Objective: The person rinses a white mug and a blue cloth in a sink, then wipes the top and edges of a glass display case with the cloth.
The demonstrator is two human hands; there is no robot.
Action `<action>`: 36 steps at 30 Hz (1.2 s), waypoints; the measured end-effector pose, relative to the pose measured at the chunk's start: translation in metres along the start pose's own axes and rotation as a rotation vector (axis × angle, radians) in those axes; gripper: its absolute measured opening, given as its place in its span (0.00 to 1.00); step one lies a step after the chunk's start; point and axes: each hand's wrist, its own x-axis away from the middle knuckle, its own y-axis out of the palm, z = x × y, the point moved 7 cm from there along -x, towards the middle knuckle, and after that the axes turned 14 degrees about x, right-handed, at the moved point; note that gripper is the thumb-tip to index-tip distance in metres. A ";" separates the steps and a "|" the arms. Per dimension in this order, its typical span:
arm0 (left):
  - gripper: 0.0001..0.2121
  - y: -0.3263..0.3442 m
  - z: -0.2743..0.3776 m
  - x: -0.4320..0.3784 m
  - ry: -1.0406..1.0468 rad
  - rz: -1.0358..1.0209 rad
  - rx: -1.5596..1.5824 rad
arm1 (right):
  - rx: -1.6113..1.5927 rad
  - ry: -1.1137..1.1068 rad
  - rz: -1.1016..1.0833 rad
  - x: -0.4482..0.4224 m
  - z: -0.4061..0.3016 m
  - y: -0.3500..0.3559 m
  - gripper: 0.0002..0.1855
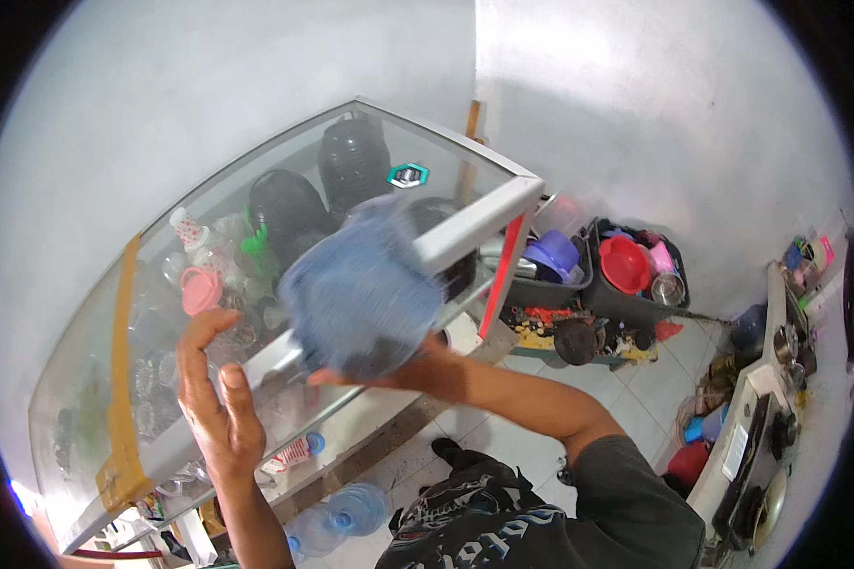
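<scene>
A blue cloth, blurred by motion, is held in my right hand over the metal-framed front edge of a glass display case. My left hand is raised beside the frame with its fingers apart and nothing in it. Through the glass top show a pink plastic strainer or cup, a green plastic item, clear glassware and dark rounded containers. Brown tape runs across the glass at the left, and a sticker is on the glass near the far end.
Dark crates hold a red bowl and a purple pot beyond the case. Large blue water bottles stand on the tiled floor below. A counter with pans runs along the right.
</scene>
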 end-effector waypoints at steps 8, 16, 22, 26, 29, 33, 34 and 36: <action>0.19 0.007 0.003 0.013 0.052 0.004 -0.103 | 0.350 -0.171 0.159 0.030 0.028 0.023 0.25; 0.20 0.020 0.017 0.032 0.102 -0.019 -0.060 | 0.270 0.358 0.466 0.054 0.213 -0.088 0.22; 0.17 0.024 0.012 0.030 0.074 0.058 -0.046 | 0.189 0.565 0.574 0.061 0.185 -0.027 0.31; 0.19 0.013 0.015 0.032 0.091 0.161 -0.104 | -0.035 0.369 -0.025 0.038 0.088 0.042 0.34; 0.20 0.002 0.022 0.038 0.089 0.313 -0.146 | -0.300 0.204 -0.062 0.025 -0.007 0.031 0.34; 0.20 -0.018 0.033 0.039 0.078 0.449 -0.298 | -0.258 -0.120 0.067 0.030 -0.056 0.012 0.32; 0.20 -0.035 0.035 0.042 0.049 0.528 -0.251 | -0.256 -0.161 0.080 0.031 -0.059 0.009 0.32; 0.21 -0.058 0.029 0.046 -0.014 0.602 -0.185 | -0.252 -0.195 0.081 0.030 -0.052 0.006 0.31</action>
